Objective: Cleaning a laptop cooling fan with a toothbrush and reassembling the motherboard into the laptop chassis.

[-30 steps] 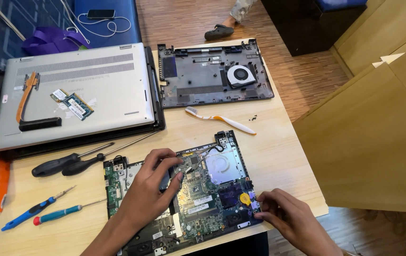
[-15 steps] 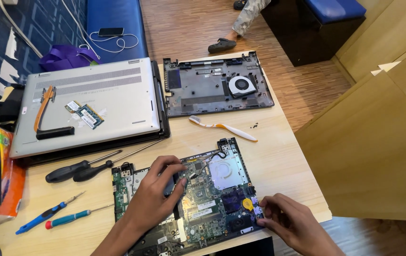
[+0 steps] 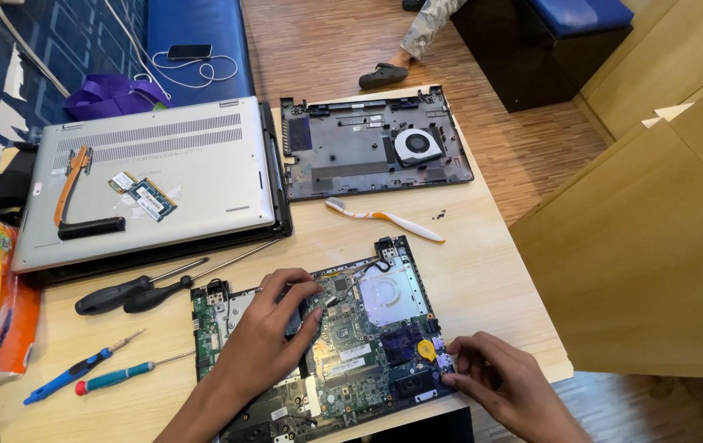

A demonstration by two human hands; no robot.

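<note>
The bare laptop motherboard (image 3: 327,344) lies flat on the wooden table (image 3: 483,271), close to its near edge, and both hands are on it. Well to the left of the left hand (image 3: 265,344) lie a blue-handled screwdriver (image 3: 73,379) and a teal one (image 3: 118,377), with two black-handled screwdrivers (image 3: 134,291) just up and left of its knuckles. That hand rests palm down on the board's left middle, fingers spread and pressing on the components near the dark chip; it grips nothing. Beyond its fingertips sit a closed silver laptop (image 3: 155,176), bottom side up, carrying a copper heat pipe (image 3: 73,184) and a small memory module (image 3: 150,197), then a dark case shell with a fan (image 3: 376,143), and a toothbrush (image 3: 384,220) between shell and board. The right hand (image 3: 499,381) works at the board's lower right corner, fingertips drawn together at a small part by the edge connector, just below the yellow coin cell (image 3: 426,349); what it pinches I cannot tell. The risk I see: that corner sits near the table's near edge, so a hard tug could drag the board off it, or flex it under the left palm. The tiny screws (image 3: 440,215) beside the toothbrush could roll away. Open room lies right of the right hand, bare tabletop up to the right edge; left is crowded with tools.
</note>
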